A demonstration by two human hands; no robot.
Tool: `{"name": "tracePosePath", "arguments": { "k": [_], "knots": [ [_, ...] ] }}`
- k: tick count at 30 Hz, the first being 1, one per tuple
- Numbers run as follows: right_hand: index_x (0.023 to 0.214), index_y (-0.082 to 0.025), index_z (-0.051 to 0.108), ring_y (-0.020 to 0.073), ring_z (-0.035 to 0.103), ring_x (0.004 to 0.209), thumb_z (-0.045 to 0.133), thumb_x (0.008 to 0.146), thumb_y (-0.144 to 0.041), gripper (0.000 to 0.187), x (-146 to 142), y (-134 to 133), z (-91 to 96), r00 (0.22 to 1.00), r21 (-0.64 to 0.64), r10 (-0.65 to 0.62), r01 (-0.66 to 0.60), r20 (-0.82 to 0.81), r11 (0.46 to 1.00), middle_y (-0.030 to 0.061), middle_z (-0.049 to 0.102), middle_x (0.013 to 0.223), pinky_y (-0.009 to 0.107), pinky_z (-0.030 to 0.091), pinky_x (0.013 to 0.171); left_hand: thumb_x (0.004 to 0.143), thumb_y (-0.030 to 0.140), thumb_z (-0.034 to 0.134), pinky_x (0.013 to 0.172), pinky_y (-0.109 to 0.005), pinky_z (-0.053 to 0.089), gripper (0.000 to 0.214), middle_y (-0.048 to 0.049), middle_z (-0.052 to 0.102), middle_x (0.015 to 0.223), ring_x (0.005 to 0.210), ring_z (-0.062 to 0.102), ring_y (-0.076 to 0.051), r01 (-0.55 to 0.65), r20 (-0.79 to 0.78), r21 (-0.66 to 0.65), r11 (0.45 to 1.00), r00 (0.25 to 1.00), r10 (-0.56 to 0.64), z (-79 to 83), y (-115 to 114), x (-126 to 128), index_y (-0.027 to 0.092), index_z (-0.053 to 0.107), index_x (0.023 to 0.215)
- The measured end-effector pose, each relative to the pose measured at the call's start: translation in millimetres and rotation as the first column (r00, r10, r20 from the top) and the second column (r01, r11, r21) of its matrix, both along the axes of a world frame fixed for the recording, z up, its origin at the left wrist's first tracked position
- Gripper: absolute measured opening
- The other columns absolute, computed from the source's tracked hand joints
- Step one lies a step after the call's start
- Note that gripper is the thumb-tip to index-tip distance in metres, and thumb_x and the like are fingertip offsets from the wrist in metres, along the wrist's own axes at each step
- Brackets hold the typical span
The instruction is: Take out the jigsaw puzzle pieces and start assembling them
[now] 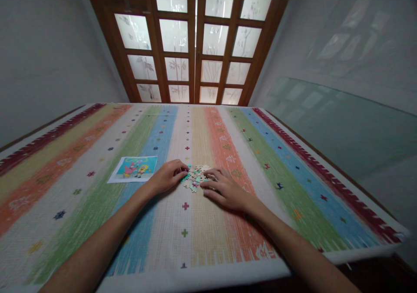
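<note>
A small heap of jigsaw puzzle pieces (194,181), some green and teal and some bare cardboard, lies loose on the striped tablecloth. My left hand (170,174) rests at the heap's left edge, its fingers curved and the thumb a little apart from them. On the other side, my right hand (224,188) reaches over the right edge with fingers spread, their tips touching or just above the pieces. Left of my left hand lies a printed picture (137,169) with a pink starfish and a yellow square cartoon figure on teal. Fingertips partly hide the heap's sides.
The striped tablecloth (185,245) covers a wide table, its near edge close below my forearms. Beyond the far edge stand wooden doors with glass panes (176,41). A pale glass panel (342,128) leans along the right wall.
</note>
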State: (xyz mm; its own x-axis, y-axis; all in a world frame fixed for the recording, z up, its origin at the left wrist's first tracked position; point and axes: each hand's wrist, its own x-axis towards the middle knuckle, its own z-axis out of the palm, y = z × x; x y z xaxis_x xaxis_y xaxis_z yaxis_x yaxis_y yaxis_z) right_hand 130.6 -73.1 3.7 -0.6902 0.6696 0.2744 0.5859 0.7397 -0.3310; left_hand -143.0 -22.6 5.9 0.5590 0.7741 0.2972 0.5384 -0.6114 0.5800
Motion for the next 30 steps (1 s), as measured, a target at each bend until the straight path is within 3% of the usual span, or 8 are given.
{"name": "tracePosePath", "arguments": {
  "k": [6,9,13,16,25,30],
  "knots": [
    [0.105,-0.021,0.074,0.0272,0.055,0.116,0.060,0.100,-0.026,0.017,3,3,3.5,0.994,0.022,-0.007,0.010,-0.109,1.000,0.0125,0.065,0.119,0.047,0.048,0.102,0.097,0.030,0.060,0.086,-0.036,0.049,0.016,-0.0058,0.064,0.094,0.091,0.061,-0.022,0.047,-0.014,0.014,0.999,0.999,-0.047,0.2,-10,10,0.021,0.072,0.097],
    [0.114,-0.019,0.072,0.0272,0.056,0.114,0.057,0.100,-0.025,0.021,2,4,0.4,0.992,0.022,-0.021,0.023,-0.121,0.999,0.0129,0.066,0.117,0.047,0.050,0.101,0.097,0.030,0.059,0.091,-0.037,0.048,0.014,-0.0063,0.063,0.102,0.100,0.060,-0.023,0.060,-0.020,0.029,0.998,0.998,-0.059,-2.9,-16,17,0.022,0.071,0.100],
    [0.132,-0.018,0.064,0.0304,0.052,0.125,0.058,0.101,-0.031,0.035,3,5,-7.6,0.994,0.024,-0.080,0.082,-0.070,0.996,0.0158,0.062,0.133,0.052,0.046,0.107,0.095,0.032,0.064,0.093,-0.039,0.049,0.021,-0.0073,0.061,0.108,0.103,0.060,-0.025,0.018,-0.016,0.068,0.998,1.000,-0.017,-10.2,-18,19,0.022,0.068,0.112],
    [0.133,-0.018,0.063,0.0315,0.051,0.129,0.058,0.100,-0.031,0.036,3,6,-11.4,0.994,0.030,-0.092,0.093,-0.058,0.995,0.0166,0.060,0.138,0.053,0.044,0.110,0.092,0.035,0.069,0.093,-0.039,0.049,0.028,-0.0074,0.060,0.109,0.102,0.060,-0.025,0.008,-0.013,0.055,0.998,1.000,-0.007,-13.7,-17,19,0.021,0.066,0.116],
    [0.109,-0.021,0.072,0.0272,0.062,0.110,0.063,0.098,-0.033,0.019,7,8,-1.9,0.992,0.005,-0.050,0.051,-0.114,0.999,0.0118,0.069,0.116,0.048,0.050,0.099,0.093,0.030,0.064,0.086,-0.034,0.050,0.011,-0.0044,0.063,0.097,0.092,0.062,-0.021,0.042,0.007,-0.015,0.999,0.999,-0.042,-1.1,-19,21,0.021,0.068,0.089],
    [0.134,-0.021,0.063,0.0298,0.054,0.131,0.055,0.102,-0.038,0.037,8,13,-8.6,0.987,-0.041,-0.116,0.112,-0.110,0.993,0.0145,0.061,0.141,0.051,0.043,0.111,0.091,0.029,0.063,0.083,-0.036,0.052,0.011,-0.0055,0.065,0.094,0.086,0.063,-0.021,-0.046,0.025,0.014,0.999,0.999,0.046,-1.8,-12,16,0.020,0.068,0.091]
  ]
}}
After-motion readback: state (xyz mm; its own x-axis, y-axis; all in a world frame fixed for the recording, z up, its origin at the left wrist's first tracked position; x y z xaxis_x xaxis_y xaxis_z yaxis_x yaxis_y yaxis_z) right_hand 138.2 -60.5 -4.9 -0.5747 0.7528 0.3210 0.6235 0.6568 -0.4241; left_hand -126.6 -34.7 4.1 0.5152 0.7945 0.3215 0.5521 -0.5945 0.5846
